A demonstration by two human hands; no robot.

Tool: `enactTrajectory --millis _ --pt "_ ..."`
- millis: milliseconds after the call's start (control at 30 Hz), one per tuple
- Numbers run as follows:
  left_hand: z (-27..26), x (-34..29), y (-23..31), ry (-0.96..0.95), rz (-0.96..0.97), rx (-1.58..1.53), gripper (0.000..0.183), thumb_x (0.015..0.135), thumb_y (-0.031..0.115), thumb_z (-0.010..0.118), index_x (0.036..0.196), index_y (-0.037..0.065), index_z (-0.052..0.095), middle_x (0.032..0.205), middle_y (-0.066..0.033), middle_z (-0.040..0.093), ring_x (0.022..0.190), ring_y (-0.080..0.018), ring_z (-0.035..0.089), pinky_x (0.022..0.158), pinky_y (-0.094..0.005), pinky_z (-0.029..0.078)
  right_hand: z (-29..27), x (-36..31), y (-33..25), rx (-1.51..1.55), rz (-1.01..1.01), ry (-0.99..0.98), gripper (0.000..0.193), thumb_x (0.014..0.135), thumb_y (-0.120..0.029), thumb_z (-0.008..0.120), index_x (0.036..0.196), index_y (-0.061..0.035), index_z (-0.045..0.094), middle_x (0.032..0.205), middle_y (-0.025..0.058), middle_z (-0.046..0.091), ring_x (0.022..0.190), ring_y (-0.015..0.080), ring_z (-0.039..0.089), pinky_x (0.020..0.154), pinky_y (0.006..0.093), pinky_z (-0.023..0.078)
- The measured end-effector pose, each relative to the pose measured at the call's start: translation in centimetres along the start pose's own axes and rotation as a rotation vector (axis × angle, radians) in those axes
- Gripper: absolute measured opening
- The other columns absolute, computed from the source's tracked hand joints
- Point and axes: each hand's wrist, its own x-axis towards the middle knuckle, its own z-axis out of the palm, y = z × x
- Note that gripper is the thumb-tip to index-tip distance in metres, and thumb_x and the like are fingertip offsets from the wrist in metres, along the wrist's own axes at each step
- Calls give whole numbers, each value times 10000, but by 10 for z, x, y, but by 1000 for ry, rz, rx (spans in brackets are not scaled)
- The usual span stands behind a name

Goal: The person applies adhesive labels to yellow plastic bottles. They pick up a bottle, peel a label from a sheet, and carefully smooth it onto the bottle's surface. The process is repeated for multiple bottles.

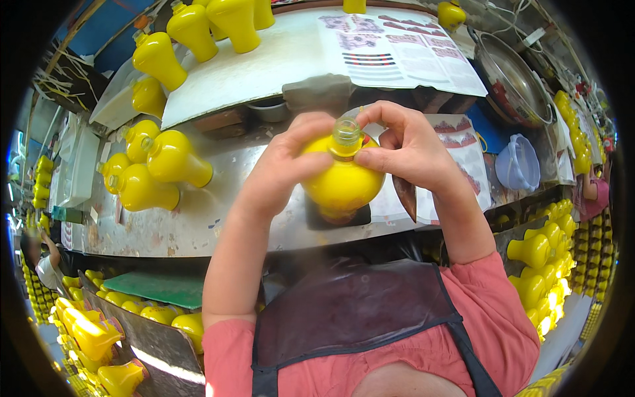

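Note:
A glossy yellow bottle (344, 188) with a clear glass threaded neck stands in front of me, its round shoulder toward me. My left hand (291, 153) wraps the bottle's left side, thumb lying on the shoulder just below the neck. From the other side, my right hand (411, 147) curls its forefinger and thumb around the base of the neck. A thin band with dark and red marks circles the neck there. Below my right palm a brown pointed blade-like piece (405, 197) sticks out; whether that hand holds it is hidden.
More yellow bottles (177, 157) stand on the metal table (192, 228) at left and on the raised white board (264, 63). Printed decal sheets (403, 53) lie on the board's right. Further right are a large metal pan (512, 76) and a lavender bucket (518, 163). Bottle racks flank me.

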Motion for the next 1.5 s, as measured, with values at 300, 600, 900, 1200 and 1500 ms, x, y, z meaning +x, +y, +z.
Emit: enactTrajectory --millis 300,600,900,1200,1500 --pt "33 5 31 343 159 242 351 912 172 742 1224 12 720 1124 -64 659 1080 -159 611 977 -287 469 5 -2 6 6 -59 65 295 876 -210 796 1084 -58 653 683 -22 617 524 12 492 478 217 372" --pt "49 -1 50 413 227 481 260 868 83 794 1106 0 730 972 -16 699 928 -106 602 856 -260 497 3 -13 10 138 -99 57 215 908 -183 760 1062 -57 677 700 -29 626 566 6 503 514 199 381" --pt "46 -19 34 305 173 279 366 931 19 689 1295 8 652 1236 -68 688 1167 -151 613 1052 -315 461 13 -24 7 -42 -270 167 230 900 -157 746 1101 -58 697 687 -9 618 540 1 505 488 192 342" --pt "51 -19 26 364 218 310 383 884 -14 697 1264 17 663 1239 -33 680 1168 -139 596 1077 -318 433 14 -25 3 -166 -299 232 203 821 -168 773 989 -61 731 618 3 521 567 78 495 548 268 386" --pt "47 -18 25 326 230 399 479 886 -78 677 1349 10 592 1301 -107 654 1207 -179 620 1074 -323 475 19 -27 3 -332 -474 311 161 802 -167 777 918 -75 715 612 12 503 545 95 478 515 279 355"
